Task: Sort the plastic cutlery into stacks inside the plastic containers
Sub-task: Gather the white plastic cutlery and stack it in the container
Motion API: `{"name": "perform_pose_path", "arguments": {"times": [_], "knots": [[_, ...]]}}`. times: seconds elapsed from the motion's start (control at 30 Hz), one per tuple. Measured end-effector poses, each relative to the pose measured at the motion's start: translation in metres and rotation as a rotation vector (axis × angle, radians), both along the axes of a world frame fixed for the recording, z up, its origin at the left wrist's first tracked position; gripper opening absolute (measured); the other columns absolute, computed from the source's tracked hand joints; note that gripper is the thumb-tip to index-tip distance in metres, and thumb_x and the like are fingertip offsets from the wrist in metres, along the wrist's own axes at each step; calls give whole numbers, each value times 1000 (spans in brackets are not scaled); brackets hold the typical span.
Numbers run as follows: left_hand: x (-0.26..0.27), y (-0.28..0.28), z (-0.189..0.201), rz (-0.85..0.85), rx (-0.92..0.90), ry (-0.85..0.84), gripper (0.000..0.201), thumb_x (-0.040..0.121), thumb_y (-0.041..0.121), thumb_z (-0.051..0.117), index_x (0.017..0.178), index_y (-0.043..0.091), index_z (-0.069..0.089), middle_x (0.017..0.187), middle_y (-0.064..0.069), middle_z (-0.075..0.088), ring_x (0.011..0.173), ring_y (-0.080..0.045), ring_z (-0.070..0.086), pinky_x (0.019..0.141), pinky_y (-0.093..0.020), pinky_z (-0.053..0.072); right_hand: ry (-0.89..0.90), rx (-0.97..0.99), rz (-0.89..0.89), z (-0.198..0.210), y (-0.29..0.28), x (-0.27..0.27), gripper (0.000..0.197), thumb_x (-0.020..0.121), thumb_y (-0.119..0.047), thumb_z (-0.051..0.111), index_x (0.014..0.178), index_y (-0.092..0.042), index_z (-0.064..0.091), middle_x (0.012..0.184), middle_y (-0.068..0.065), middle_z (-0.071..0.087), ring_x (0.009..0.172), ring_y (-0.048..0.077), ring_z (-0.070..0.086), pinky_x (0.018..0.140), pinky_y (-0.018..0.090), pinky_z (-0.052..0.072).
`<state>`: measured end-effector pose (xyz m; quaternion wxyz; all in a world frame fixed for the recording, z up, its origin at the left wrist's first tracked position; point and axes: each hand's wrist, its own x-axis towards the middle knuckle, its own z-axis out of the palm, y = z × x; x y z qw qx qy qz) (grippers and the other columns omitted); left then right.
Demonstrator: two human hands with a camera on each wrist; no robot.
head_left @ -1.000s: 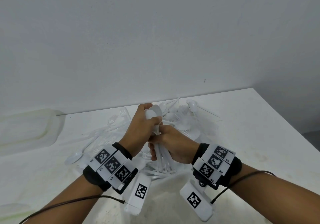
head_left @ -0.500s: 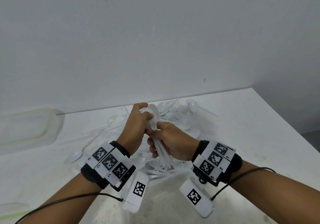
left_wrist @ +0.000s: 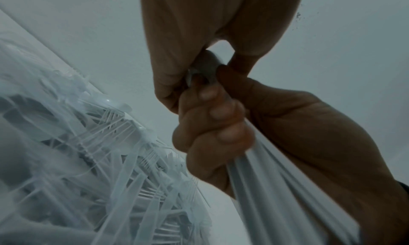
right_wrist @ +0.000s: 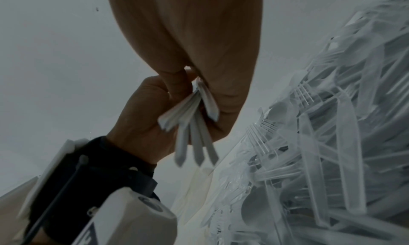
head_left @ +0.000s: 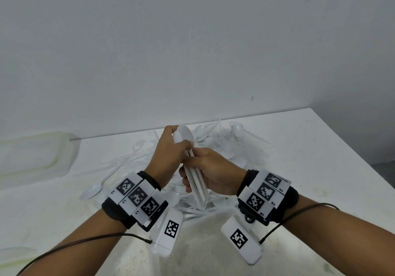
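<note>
A bundle of white plastic spoons [head_left: 195, 182] is held upright above the table between both hands. My left hand [head_left: 181, 142] wraps round the spoon bowls [head_left: 183, 134] at the top. My right hand [head_left: 190, 176] grips the handles below it, fingers curled round them. In the left wrist view the right hand's fingers [left_wrist: 212, 126] close on the handles [left_wrist: 276, 187]. The right wrist view shows the handle ends [right_wrist: 192, 126] fanning out below the grip. A loose pile of white forks, knives and spoons [head_left: 226, 147] lies under and behind the hands.
A translucent plastic container [head_left: 32, 154] sits at the back left against the wall. A single spoon [head_left: 92, 190] lies left of the hands. The table's right edge [head_left: 352, 154] runs diagonally, and the wall stands close behind the pile.
Both hands have lifted the spoon bundle slightly and drawn it together. The left hand has shifted up over the bowls.
</note>
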<state>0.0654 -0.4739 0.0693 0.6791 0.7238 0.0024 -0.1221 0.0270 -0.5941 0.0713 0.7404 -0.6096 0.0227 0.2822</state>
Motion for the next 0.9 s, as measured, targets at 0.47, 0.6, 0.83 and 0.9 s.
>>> {"name": "perform_pose_path", "arguments": {"times": [0.47,0.6,0.83,0.9], "knots": [[-7,5,0,-7,-223,88,20,92,5,51,110,8,58,108,-25,65,87,-35,63,74,-44,49,131,160,131,1,-11,-4,29,104,-24,37,117,-1,51,80,18,61,70,28,65,68,40,57],[-14,4,3,-40,-358,51,25,90,0,57,114,0,55,101,-20,70,82,-33,68,71,-38,59,165,163,242,2,-12,-8,34,104,-32,34,108,-3,51,81,16,62,74,29,64,73,42,55],[-17,3,5,44,-309,46,13,84,7,68,92,12,59,64,-10,56,59,-19,55,58,-28,46,120,52,304,11,-11,-13,26,102,-31,41,104,-6,47,78,16,61,73,32,63,72,44,56],[-17,4,6,107,-301,16,15,83,5,68,91,12,57,64,-10,54,55,-19,54,54,-26,45,24,-74,277,11,-9,-17,18,101,-24,47,104,-6,48,78,16,61,71,33,62,74,46,55]]}}
